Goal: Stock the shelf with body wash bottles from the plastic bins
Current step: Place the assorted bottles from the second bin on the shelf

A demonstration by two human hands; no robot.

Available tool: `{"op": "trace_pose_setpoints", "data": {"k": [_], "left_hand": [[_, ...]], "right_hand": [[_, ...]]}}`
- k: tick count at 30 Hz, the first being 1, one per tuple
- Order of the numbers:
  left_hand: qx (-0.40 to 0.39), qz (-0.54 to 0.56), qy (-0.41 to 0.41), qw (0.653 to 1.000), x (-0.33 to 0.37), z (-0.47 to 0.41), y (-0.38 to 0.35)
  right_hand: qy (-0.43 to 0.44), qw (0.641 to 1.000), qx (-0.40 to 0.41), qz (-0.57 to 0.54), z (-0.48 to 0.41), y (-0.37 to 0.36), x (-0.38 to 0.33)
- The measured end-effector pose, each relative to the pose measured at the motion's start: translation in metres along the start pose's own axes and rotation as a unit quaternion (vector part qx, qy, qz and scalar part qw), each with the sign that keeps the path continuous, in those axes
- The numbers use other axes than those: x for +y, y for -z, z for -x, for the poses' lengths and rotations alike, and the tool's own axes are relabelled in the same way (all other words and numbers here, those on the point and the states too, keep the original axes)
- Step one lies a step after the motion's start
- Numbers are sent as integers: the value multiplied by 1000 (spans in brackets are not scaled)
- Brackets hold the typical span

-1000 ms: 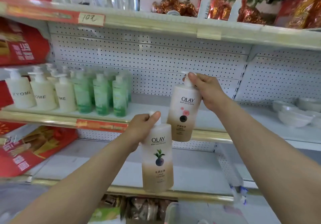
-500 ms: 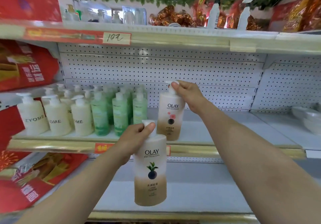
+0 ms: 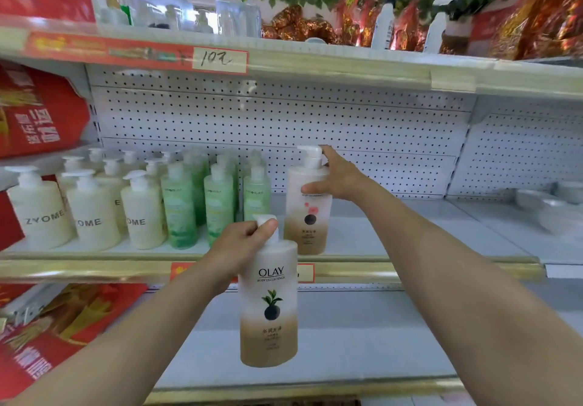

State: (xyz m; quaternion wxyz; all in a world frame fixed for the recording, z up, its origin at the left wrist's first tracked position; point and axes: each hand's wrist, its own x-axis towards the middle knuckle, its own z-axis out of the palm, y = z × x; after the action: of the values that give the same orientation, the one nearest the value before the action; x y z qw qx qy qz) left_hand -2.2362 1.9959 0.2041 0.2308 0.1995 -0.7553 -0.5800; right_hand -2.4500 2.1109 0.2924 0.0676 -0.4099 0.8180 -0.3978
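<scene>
My left hand (image 3: pixel 239 248) grips the pump neck of an Olay body wash bottle (image 3: pixel 268 311) with a leaf picture, which hangs in the air in front of the middle shelf's gold edge. A second Olay bottle (image 3: pixel 307 216), with a pink flower label, stands upright on the middle shelf (image 3: pixel 410 238) just right of the green bottles. My right hand (image 3: pixel 337 178) lies against its shoulder. The thumb touches the front and the straight fingers reach behind the pump.
Green pump bottles (image 3: pixel 217 207) and white ZYOME bottles (image 3: pixel 91 216) fill the shelf's left part. White bowls (image 3: pixel 549 207) sit at far right. A lower shelf (image 3: pixel 362 342) lies below. Red bags (image 3: pixel 38 115) hang at left. The top shelf holds spray bottles and gold decorations.
My right hand set the flower-label bottle down on the middle shelf and slid from its pump to its shoulder, fingers loosening. The left hand lifted its bottle slightly toward the shelf.
</scene>
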Motion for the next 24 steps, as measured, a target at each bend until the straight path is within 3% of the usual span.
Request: {"op": "trace_pose_setpoints", "data": {"k": [24], "left_hand": [[34,51,-12,998,34,-42,-4]], "right_hand": [[21,999,-25,6,-78,-18,19]]}}
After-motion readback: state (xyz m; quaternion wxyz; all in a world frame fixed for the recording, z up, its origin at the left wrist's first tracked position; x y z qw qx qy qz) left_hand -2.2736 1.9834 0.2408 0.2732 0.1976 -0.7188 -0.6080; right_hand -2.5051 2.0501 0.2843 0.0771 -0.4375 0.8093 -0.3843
